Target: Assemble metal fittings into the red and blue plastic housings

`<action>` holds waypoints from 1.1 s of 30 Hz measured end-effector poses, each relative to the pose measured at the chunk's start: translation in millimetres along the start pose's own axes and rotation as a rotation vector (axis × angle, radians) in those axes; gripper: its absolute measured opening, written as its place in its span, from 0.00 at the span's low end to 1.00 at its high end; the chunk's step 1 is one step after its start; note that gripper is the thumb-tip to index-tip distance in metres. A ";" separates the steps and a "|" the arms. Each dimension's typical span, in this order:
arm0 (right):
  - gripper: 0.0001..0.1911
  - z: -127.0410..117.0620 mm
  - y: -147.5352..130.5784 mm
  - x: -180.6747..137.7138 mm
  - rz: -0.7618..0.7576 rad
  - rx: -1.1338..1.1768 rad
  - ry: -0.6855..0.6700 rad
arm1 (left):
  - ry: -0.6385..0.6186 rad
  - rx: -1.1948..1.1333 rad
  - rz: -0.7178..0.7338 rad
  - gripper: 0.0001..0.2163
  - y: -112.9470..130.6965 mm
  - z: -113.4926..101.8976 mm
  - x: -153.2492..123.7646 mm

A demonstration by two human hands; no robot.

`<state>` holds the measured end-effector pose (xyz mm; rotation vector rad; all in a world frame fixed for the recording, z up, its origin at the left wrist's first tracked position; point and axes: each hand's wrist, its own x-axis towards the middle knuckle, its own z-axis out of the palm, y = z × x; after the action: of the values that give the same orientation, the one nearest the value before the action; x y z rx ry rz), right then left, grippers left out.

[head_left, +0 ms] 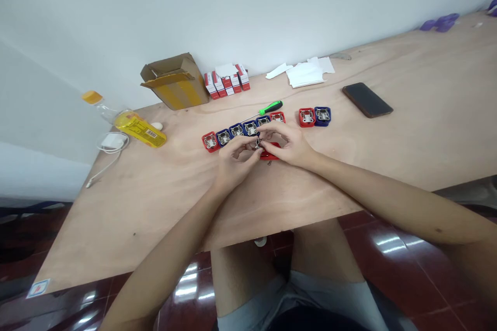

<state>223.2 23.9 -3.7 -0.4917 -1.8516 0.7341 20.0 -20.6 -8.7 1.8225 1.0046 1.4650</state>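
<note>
My left hand (pixel 237 161) and my right hand (pixel 289 146) meet over the table, fingertips pinched on a small metal part (pixel 257 142). Its exact kind is too small to make out. Under my right fingers lies a red plastic piece (pixel 268 152), partly hidden. A small screw (pixel 269 163) rests just in front of it. Behind my hands runs a slanted row of red and blue cases with metal fittings, among them a red case (pixel 210 141) and a blue case (pixel 223 137). Beyond the row lies a green-and-black screwdriver (pixel 271 108).
A red case (pixel 306 117) and blue case (pixel 322 116) sit to the right, near a phone (pixel 367 99). Along the wall are a cardboard box (pixel 176 83), small red-white boxes (pixel 227 83) and white papers (pixel 306 73). Left are a yellow bottle (pixel 140 126) and a white charger (pixel 113 140).
</note>
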 end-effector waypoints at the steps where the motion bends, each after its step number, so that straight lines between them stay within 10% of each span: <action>1: 0.16 0.2 -0.1 -0.3 -0.008 0.001 0.001 | -0.003 -0.003 -0.001 0.14 0.1 0.3 0.0; 11: 0.16 -24.8 19.2 -1.3 0.118 -0.033 -0.034 | 0.145 -0.202 -0.277 0.14 -1.1 -16.0 8.6; 18: 0.09 -32.0 25.5 -2.5 0.141 -0.010 -0.400 | -0.105 -0.324 -0.517 0.17 -2.2 -31.7 7.3; 33: 0.12 -24.1 12.8 -0.2 0.226 0.209 -0.406 | -0.281 -0.320 -0.478 0.13 4.3 -15.5 5.4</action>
<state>245.6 39.3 -6.0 -0.4426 -2.0788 1.2400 6.3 -18.6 1.2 1.3881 0.9204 0.9817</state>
